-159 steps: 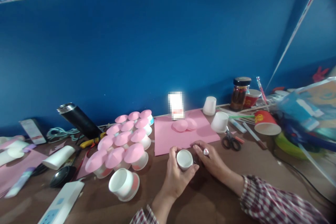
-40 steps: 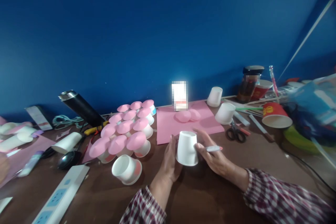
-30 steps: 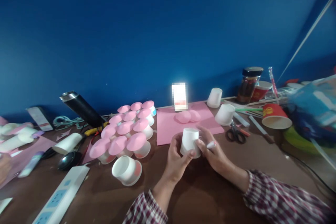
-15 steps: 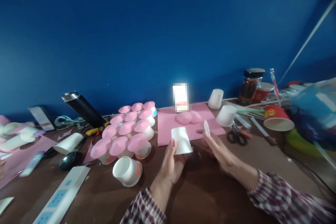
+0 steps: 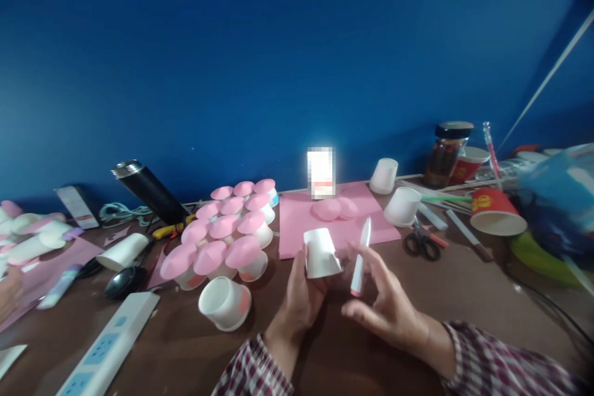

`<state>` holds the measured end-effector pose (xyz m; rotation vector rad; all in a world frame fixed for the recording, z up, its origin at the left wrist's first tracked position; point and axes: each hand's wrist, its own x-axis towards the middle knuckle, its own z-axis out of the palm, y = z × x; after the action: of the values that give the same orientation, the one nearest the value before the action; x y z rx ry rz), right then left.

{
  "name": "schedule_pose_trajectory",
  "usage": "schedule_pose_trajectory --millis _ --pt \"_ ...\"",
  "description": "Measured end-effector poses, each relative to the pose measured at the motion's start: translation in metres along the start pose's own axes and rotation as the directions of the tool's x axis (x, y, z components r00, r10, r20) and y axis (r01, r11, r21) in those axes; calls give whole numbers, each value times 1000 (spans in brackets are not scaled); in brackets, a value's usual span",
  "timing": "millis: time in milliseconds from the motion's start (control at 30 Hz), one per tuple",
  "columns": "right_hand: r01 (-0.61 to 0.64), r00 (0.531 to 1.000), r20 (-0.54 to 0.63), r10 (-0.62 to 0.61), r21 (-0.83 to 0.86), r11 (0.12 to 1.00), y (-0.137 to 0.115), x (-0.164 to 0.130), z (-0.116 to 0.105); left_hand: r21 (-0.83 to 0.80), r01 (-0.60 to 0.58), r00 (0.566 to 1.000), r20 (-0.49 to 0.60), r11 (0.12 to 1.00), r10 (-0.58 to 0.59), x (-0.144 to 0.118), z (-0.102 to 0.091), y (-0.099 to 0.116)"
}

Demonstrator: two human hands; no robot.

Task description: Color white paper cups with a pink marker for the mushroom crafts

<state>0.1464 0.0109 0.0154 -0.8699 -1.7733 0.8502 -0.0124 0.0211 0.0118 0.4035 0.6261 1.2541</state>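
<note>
Cup (image 5: 321, 252), upturned, sits in the left hand's (image 5: 301, 297) closed grip above the desk (image 5: 417, 297), just before pink paper (image 5: 301, 223). Right hand (image 5: 387, 306) pinches a pen (image 5: 361, 256) beside it.

Brown table (image 5: 352, 346) against the blue wall. Left: white power strip (image 5: 104, 356), black spoon-like tool (image 5: 121, 281), black flask (image 5: 148, 193) lying tilted. Centre: cluster of pink-topped cups (image 5: 223, 238), tipped white cup (image 5: 225, 303), pink paper sheet (image 5: 297, 229). Right: scissors (image 5: 421, 244), red cup (image 5: 496, 213), dark-lidded jar (image 5: 448, 146) at the far edge.
</note>
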Motion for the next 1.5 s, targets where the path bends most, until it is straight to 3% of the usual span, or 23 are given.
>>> schedule_pose_trajectory --millis 167,400,567,667,833,933,1100,1500 --pt "189 978 -63 -198 -126 974 -8 -9 2 -13 -34 986 -161 999 31 0 1 -1" --pt "360 928 -41 -370 -152 920 -6 -4 -13 45 -9 990 -143 999 16 0 1 0" --pt "215 963 -131 -234 -145 966 -2 -1 -13 85 -89 995 -46 992 93 2 -4 -4" --pt "147 960 -222 -173 -127 981 2 1 -7 105 -92 994 -44 990 97 5 -5 -7" --pt "187 928 -301 -219 -129 974 3 6 1 140 -97 994 -40 985 103 7 -7 -9" --pt "202 926 -297 -234 -132 970 3 8 2 145 -84 993 -66 986 95 7 -7 -9" --pt "123 943 -294 -155 -126 984 9 5 4 153 -98 987 -109 983 115 8 -6 -9" --pt "-34 970 -235 57 100 994 11 -3 8 144 -65 988 -126 988 83 6 -4 -8"
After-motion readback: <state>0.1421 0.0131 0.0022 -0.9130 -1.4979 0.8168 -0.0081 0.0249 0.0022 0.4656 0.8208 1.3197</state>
